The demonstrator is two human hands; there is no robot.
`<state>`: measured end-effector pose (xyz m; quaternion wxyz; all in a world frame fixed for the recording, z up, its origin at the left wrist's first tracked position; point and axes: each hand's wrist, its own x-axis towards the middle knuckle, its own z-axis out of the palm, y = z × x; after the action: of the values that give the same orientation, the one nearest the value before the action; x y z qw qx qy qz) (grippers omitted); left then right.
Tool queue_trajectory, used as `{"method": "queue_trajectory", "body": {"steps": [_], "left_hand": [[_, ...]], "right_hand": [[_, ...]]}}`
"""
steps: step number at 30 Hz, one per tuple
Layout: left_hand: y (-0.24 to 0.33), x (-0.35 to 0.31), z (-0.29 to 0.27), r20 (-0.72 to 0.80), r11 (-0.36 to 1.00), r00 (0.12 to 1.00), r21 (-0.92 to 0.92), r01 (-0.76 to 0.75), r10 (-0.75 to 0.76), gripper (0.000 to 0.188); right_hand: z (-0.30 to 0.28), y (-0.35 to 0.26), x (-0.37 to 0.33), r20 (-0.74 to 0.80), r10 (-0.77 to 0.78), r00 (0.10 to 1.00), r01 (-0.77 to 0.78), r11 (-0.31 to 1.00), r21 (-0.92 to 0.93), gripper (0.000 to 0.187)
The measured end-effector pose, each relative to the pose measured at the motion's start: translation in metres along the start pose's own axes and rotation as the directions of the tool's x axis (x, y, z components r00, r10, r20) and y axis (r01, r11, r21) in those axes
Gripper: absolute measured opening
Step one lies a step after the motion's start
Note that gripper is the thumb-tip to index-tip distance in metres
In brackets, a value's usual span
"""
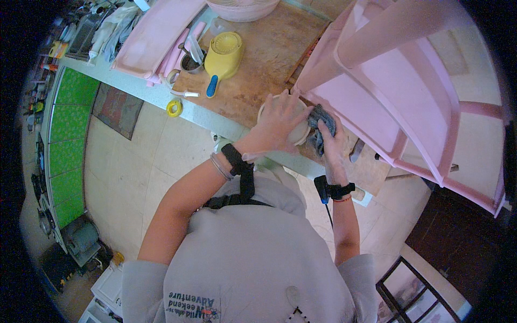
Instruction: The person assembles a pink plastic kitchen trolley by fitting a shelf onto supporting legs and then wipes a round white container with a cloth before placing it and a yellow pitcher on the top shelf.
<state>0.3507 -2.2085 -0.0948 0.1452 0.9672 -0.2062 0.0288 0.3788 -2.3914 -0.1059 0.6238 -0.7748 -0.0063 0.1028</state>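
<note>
My left hand [284, 119] spreads over a round cream-coloured object [299, 135], its fingertips reaching the far rim. The hand hides most of this object, so I cannot tell whether it is a bowl or a lid. In my right hand [335, 141] is a bunched grey-blue cloth [318, 144], pressed against the object's right side. Both hands are over the near edge of a brown wooden board [258, 59]. A dark-ended tool [356, 150] lies just right of the right hand.
Close on the right stands a large pink plastic shelf rack [371, 91]. A yellow handled juicer [224, 54], a small cup with tools [191, 63] and a yellow tape roll [174, 108] are left of my hands. Pink panels [156, 37] and a pink basket [242, 9] lie farther off.
</note>
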Motion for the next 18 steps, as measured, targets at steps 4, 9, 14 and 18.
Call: {"method": "queue_trajectory", "body": {"steps": [4, 9, 14, 18], "left_hand": [[-0.001, 0.015, -0.031, 0.130, 0.993, 0.989, -0.088, 0.079, -0.067, 0.095], [-0.028, -0.004, -0.031, 0.124, 0.923, 0.938, -0.176, 0.341, -0.323, 0.091], [-0.082, -0.061, 0.016, -0.080, 0.484, 0.844, -0.846, 0.224, -0.531, 0.070], [-0.083, -0.078, -0.004, 0.077, 0.278, 0.820, -0.919, 0.279, -0.566, 0.063]], "right_hand": [[-0.009, 0.011, 0.001, -0.075, -0.060, 0.995, 0.054, 0.995, -0.078, 0.033], [-0.010, -0.016, 0.001, -0.144, -0.017, 0.989, 0.009, 0.999, -0.054, 0.034], [0.001, -0.029, 0.001, -0.129, 0.094, 0.987, -0.116, 0.977, -0.181, 0.032], [0.025, -0.019, 0.009, 0.061, -0.220, 0.974, 0.227, 0.918, -0.324, 0.034]]}}
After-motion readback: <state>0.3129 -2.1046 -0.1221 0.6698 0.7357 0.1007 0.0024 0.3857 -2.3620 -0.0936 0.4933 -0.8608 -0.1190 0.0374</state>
